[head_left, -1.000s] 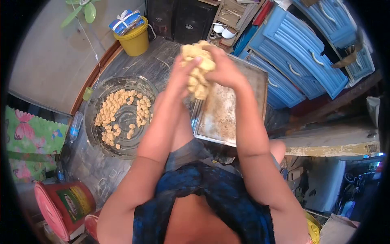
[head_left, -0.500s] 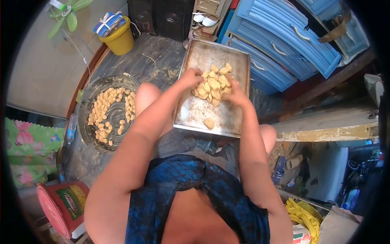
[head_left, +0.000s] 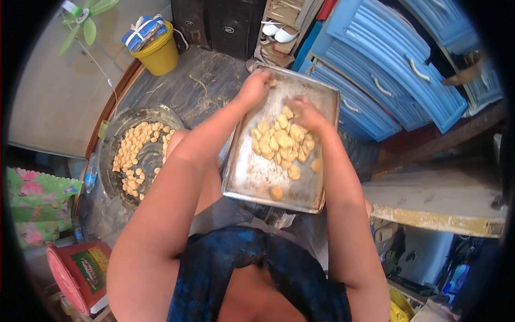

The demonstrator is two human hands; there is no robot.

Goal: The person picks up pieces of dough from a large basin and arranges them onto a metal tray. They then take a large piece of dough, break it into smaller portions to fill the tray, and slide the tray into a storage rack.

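A metal baking tray [head_left: 249,180], rusty and worn, rests across my lap. Several pale yellow dough pieces [head_left: 284,140] lie heaped at its middle, and a few sit apart, one being a round dough piece [head_left: 276,192] near the front edge. My left hand [head_left: 256,88] is at the tray's far left corner, its fingers closed, with a small dough piece [head_left: 273,83] at the fingertips. Just above the heap's far side, my right hand [head_left: 307,115] has its fingers stretched out, somewhat blurred, holding nothing that I can see.
On the floor at left stands a round basin [head_left: 107,174] with many small dough pieces. A yellow bucket [head_left: 161,56] is behind it, a red bucket [head_left: 80,279] at lower left. Blue drawers [head_left: 370,75] stand close to the tray's right side.
Both hands have moved away from the heap toward the tray's far side, the left one to the far left corner. The heap is more spread out, and the tray sits lower in view.
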